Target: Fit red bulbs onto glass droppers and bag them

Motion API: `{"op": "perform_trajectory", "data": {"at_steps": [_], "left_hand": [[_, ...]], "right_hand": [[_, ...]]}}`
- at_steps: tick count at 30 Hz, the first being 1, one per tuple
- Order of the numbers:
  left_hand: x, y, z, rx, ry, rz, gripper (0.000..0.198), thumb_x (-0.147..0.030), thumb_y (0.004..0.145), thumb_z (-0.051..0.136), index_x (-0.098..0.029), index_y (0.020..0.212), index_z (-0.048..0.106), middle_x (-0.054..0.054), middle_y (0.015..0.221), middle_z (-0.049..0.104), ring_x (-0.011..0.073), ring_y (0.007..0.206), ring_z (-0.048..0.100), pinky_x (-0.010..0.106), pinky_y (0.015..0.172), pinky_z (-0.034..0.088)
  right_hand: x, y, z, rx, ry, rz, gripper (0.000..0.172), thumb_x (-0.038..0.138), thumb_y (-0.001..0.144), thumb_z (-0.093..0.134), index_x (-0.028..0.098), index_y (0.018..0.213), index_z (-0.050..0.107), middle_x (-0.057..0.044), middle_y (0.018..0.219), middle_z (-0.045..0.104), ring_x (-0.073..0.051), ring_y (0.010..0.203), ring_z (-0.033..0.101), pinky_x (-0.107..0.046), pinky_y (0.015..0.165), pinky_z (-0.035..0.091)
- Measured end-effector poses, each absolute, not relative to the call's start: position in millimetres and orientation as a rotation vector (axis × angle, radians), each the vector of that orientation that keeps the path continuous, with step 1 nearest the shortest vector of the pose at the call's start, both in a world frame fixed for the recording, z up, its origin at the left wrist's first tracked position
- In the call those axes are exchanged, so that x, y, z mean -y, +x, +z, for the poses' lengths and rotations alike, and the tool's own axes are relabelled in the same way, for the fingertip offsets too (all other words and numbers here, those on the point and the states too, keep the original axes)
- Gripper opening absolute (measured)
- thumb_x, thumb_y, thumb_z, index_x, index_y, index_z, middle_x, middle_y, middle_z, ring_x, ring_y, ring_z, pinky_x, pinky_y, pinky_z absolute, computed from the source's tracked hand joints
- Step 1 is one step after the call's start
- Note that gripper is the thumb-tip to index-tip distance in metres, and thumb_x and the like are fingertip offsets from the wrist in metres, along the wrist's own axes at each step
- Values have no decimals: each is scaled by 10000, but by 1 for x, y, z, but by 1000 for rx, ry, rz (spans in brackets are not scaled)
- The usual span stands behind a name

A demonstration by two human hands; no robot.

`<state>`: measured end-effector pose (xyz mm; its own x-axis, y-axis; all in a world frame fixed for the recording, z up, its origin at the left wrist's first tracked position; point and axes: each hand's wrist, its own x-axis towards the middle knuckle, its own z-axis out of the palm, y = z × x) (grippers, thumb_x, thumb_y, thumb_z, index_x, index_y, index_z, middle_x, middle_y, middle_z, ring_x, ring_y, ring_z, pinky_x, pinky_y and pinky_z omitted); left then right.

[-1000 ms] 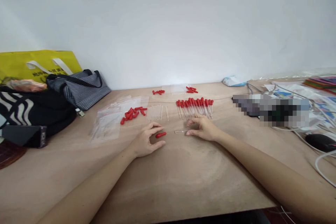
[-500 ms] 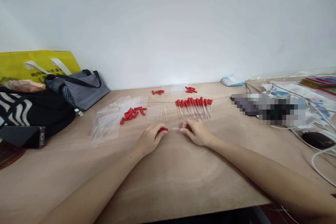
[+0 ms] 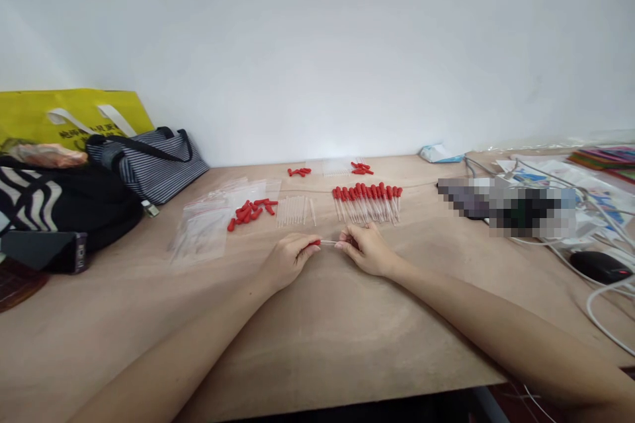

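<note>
My left hand (image 3: 292,256) pinches a red rubber dropper bulb (image 3: 316,243), mostly covered by the fingers. A clear glass dropper tube (image 3: 328,242) is gripped in my right hand (image 3: 366,249), and its end meets the mouth of the bulb; how deep it sits I cannot tell. Beyond the left hand lie a row of bare glass tubes (image 3: 294,211) and a heap of loose red bulbs (image 3: 244,213). Past the right hand, several droppers with red bulbs on them (image 3: 367,201) lie side by side, bulbs toward the wall.
Clear zip bags (image 3: 201,228) lie left of the loose bulbs. More red bulbs (image 3: 299,172) and tubes (image 3: 337,168) are near the wall. A striped bag (image 3: 153,165) and a black bag (image 3: 74,205) stand left. Cables, papers and a black mouse (image 3: 600,267) are on the right.
The gap between my hands has narrowed. The bulb and the glass tube, apart before, now meet end to end.
</note>
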<state>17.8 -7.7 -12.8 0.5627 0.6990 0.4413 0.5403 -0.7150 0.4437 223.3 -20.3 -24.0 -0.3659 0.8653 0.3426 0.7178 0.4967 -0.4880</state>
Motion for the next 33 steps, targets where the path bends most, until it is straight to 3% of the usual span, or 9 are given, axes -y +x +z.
{"op": "perform_trajectory", "data": {"at_steps": [8,18,33], "left_hand": [[11,19,-11,-1029,2531,838,171,-267,824,460,-183,805,609,2,687,631,123,612,570,230,585,427],[10,17,-16,-808,2759,918,161,-244,833,455,-179,775,590,3,702,654,118,613,558,327,805,398],[11,20,-17,-765,2791,937,171,-240,841,426,-174,760,562,-3,688,641,107,607,560,338,835,391]], "right_hand": [[25,224,-21,2245,-1192,394,204,326,833,439,180,725,531,23,636,573,-101,576,466,-270,707,244],[33,222,-16,2384,-1126,31,244,296,848,393,172,677,514,-7,659,592,-107,565,440,-282,663,191],[26,214,-25,2275,-986,171,195,259,834,427,155,693,512,9,621,582,-93,526,419,-270,662,214]]}}
